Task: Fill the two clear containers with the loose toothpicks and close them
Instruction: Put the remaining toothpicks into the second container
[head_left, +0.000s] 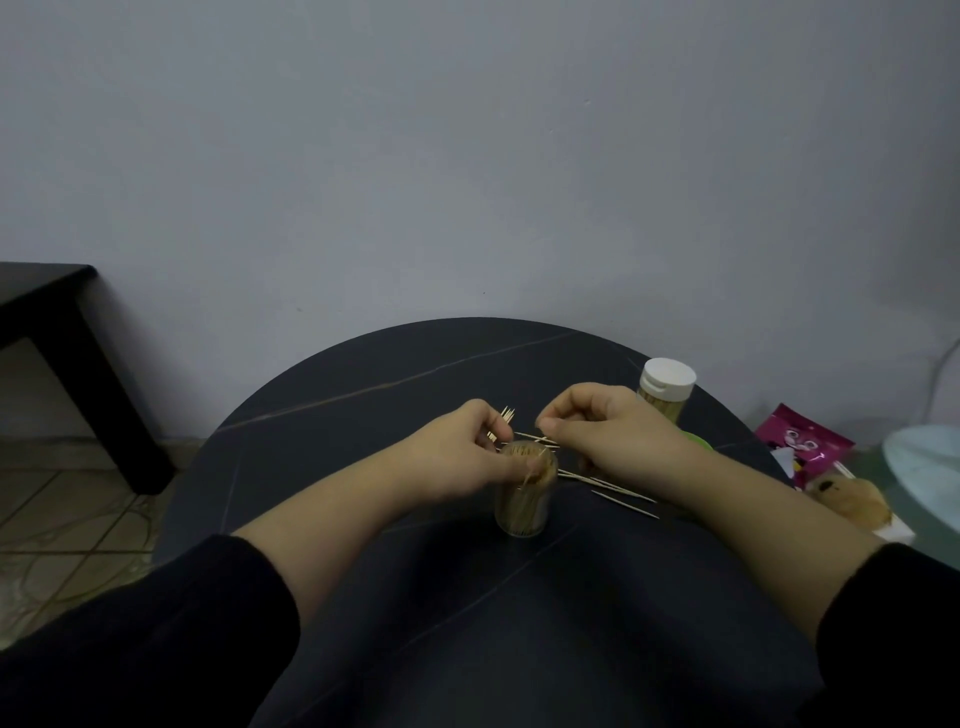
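A round dark bench (395, 395) carries the work, and everything of the task lies on its far half. Toward the right rear edge a capped container (666, 391) stands upright, its white lid on and toothpicks visible through the clear wall; it is judged finished. Near the centre the open container (523, 491) stands upright, packed close to the rim. The left hand (457, 457) is held at its mouth, the grip closed on a small bundle of toothpicks (506, 415) whose tips project beyond the knuckles. The right hand (613, 431) is held just beyond and right of the container, thumb and forefinger pinched together; whether a toothpick is held in that pinch cannot be told. Loose toothpicks (618, 493) lie scattered on the bench between the open container and the right forearm. For this step, the bundle is best aligned parallel and upright before it is lowered, the container is steadied against tipping, and sticks are fed into gaps rather than forced onto the packed ends; room for the lid should be kept. The lid of the open container is not identified. A green object behind the right hand is mostly covered, and items at the right edge are cut off.
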